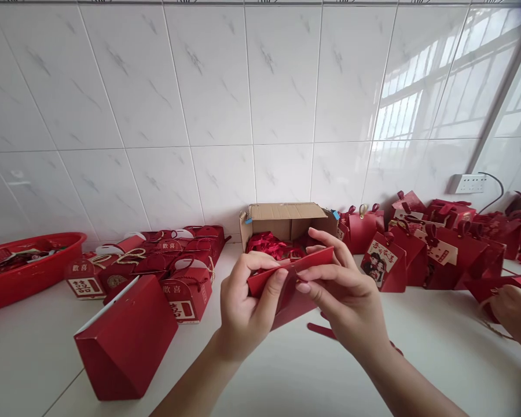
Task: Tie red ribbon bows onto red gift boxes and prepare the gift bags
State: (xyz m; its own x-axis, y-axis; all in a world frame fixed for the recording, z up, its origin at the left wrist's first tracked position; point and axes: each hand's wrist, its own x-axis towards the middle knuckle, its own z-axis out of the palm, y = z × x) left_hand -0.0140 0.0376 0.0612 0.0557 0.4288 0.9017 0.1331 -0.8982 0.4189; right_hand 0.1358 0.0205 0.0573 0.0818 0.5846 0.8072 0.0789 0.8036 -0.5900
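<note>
Between my two hands, above the table, is a red paper gift box [301, 301]. My left hand [254, 301] grips its left side, with the thumb on the near face and the fingers over the top. My right hand [345, 289] pinches at the top edge, thumb and index finger together; whether a small thing sits between them I cannot make out. Under the right wrist, red ribbon strips [321, 330] lie on the table. Left of my hands, a plain red gift box [132, 339] stands upright with its top open.
A cardboard carton [289, 211] of red ribbons stands by the wall. Small printed red boxes [191, 289] sit in rows at left, beside a red plastic basin [26, 284]. Finished-looking gift bags [384, 260] crowd the right. Another person's hand [514, 313] holds a red box at far right.
</note>
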